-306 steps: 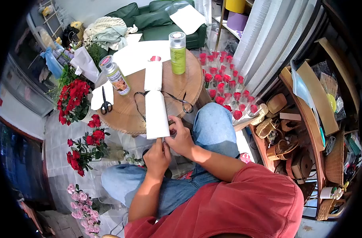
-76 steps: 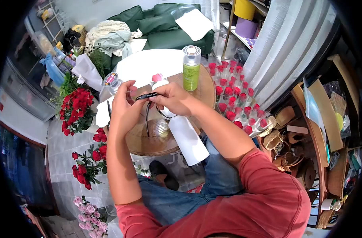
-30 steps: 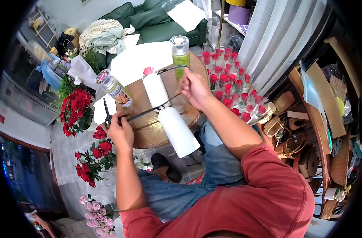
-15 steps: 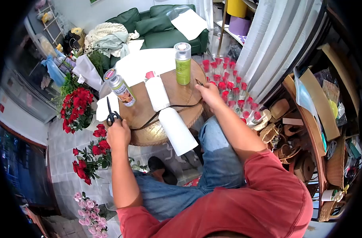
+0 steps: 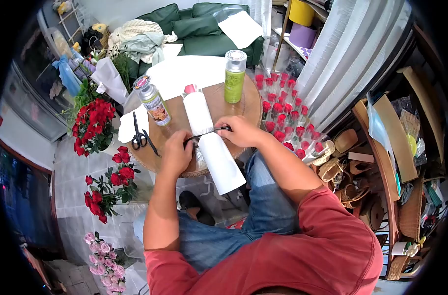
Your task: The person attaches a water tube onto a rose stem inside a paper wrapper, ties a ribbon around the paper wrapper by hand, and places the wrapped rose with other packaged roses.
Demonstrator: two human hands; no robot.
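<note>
A rose wrapped in white paper (image 5: 221,164) lies across the round wooden table (image 5: 175,164), its red bloom (image 5: 190,88) showing at the far end and its lower end reaching past the near edge. A black ribbon (image 5: 208,132) crosses the wrap at its narrow waist. My left hand (image 5: 179,150) is closed on the ribbon just left of the wrap. On the other side, my right hand (image 5: 238,132) pinches the ribbon's other end close to the paper. Black scissors (image 5: 141,137) rest on the table left of my left hand.
Two spray cans, one with a flower label (image 5: 155,105) and one green (image 5: 234,81), stand on the table beside white paper (image 5: 184,71). Wrapped single roses (image 5: 285,110) crowd the right side. Red roses (image 5: 94,123) and pink roses (image 5: 106,260) stand at left.
Both hands have moved inward to the wrap's waist, bringing the ribbon ends close. My left hand has let go of the scissors, which now lie on the table.
</note>
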